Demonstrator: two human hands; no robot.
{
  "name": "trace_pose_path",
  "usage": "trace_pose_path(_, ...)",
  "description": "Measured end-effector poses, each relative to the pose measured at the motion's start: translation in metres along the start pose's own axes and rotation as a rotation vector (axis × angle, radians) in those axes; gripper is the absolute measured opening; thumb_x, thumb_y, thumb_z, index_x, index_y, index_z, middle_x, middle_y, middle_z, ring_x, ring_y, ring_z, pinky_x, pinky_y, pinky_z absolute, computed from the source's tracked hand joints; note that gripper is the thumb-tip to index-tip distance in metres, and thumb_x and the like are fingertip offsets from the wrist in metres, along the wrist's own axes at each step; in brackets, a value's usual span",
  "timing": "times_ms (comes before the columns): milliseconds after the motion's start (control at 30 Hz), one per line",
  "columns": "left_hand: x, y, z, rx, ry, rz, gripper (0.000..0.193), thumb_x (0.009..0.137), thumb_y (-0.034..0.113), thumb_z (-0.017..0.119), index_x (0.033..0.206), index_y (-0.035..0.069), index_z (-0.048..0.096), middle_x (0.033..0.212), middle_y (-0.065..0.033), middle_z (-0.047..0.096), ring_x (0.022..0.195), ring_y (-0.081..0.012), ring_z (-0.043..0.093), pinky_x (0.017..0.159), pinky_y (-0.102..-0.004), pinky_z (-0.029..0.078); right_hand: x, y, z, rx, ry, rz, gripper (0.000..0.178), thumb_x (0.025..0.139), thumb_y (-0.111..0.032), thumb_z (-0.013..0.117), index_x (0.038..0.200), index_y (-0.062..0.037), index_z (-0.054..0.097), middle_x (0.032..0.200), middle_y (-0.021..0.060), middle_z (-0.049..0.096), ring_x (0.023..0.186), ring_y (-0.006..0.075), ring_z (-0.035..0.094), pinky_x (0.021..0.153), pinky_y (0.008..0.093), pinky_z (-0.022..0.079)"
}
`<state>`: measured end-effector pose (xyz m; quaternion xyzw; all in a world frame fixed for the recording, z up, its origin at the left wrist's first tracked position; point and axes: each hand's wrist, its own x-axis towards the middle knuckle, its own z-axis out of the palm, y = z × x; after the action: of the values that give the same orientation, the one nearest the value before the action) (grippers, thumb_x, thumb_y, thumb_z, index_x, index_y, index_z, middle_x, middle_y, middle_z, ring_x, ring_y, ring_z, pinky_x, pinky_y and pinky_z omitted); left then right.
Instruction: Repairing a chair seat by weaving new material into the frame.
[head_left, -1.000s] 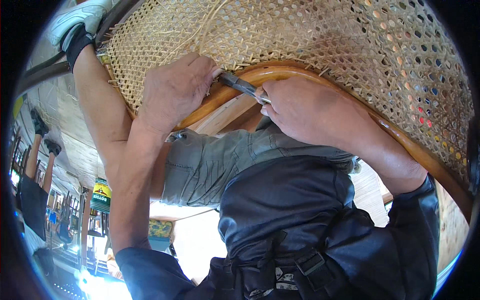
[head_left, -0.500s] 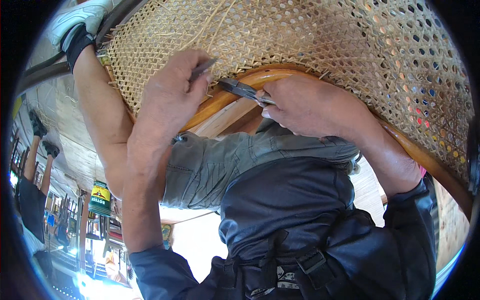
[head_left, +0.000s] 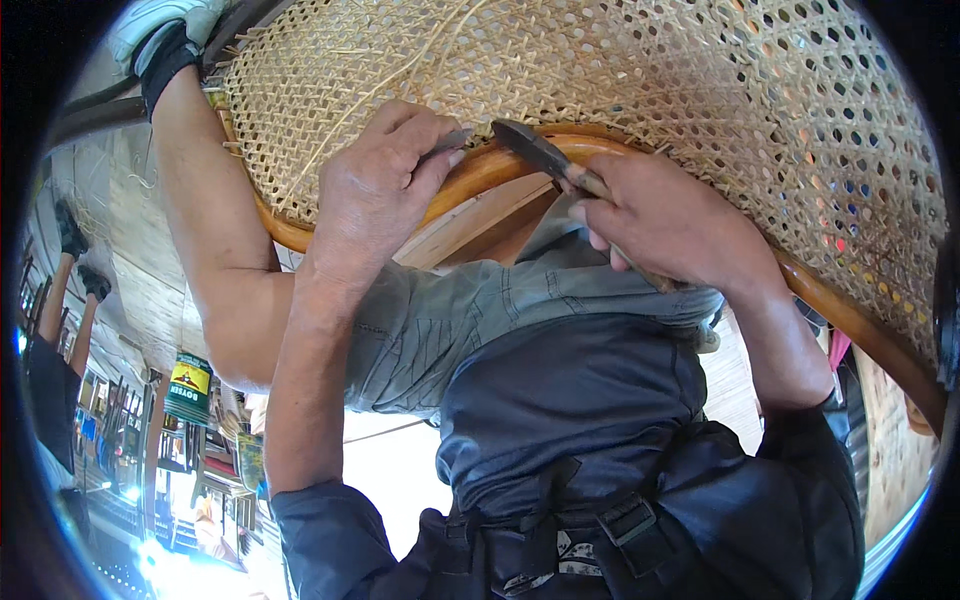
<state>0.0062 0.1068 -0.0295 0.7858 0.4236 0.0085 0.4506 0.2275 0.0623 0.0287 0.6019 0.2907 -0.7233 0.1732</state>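
Two hands work at the rim of a woven cane seat that rests over the person's lap. The left hand pinches a thin cane strip against the curved wooden frame. The right hand is closed around a knife, its blade touching the frame just beside the left fingertips.

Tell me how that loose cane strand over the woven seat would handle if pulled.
The cane strand looks thin and curves freely over the woven seat, so it is probably light and springy. Being so slender, it may kink or snap if bent sharply.
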Motion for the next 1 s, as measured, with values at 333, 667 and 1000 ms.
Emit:
trace_pose_path(333, -0.001, -0.005, 0.009, 0.088, 0.110, 0.103, 0.015, 0.078, 0.013, 0.061, 0.092, 0.010, 0.062, 0.091, -0.0054, 0.060, 0.078, -0.0270, 0.061, 0.064, -0.0362, 0.050, 0.027, -0.046, 0.003, -0.428, 0.847, -0.522, 0.014, 0.079, -0.010, 0.052, 0.083, 0.0024, 0.057, 0.075, 0.0220, 0.061, 0.073, 0.0388, 0.061, 0.065, 0.0466, 0.048)
trace_pose_path(667, -0.003, -0.017, 0.008, 0.108, 0.044, 0.124, 0.018, 0.079, 0.012, 0.057, 0.096, 0.009, 0.059, 0.093, -0.0063, 0.058, 0.083, -0.0281, 0.060, 0.067, -0.0374, 0.050, 0.052, -0.060, 0.011, -0.668, 0.826, -0.414, 0.016, 0.077, -0.008, 0.053, 0.089, 0.0019, 0.058, 0.078, 0.0215, 0.063, 0.075, 0.0369, 0.063, 0.065, 0.0446, 0.050)
trace_pose_path(1000, -0.007, -0.013, 0.013, 0.068, 0.109, 0.158, 0.016, 0.077, 0.009, 0.056, 0.093, 0.009, 0.060, 0.091, -0.0068, 0.058, 0.081, -0.0290, 0.060, 0.065, -0.0382, 0.050, 0.079, -0.040, -0.004, -0.730, 0.821, -0.629, 0.020, 0.084, -0.016, 0.050, 0.080, -0.0007, 0.062, 0.073, 0.0163, 0.062, 0.070, 0.0319, 0.061, 0.062, 0.0416, 0.048)
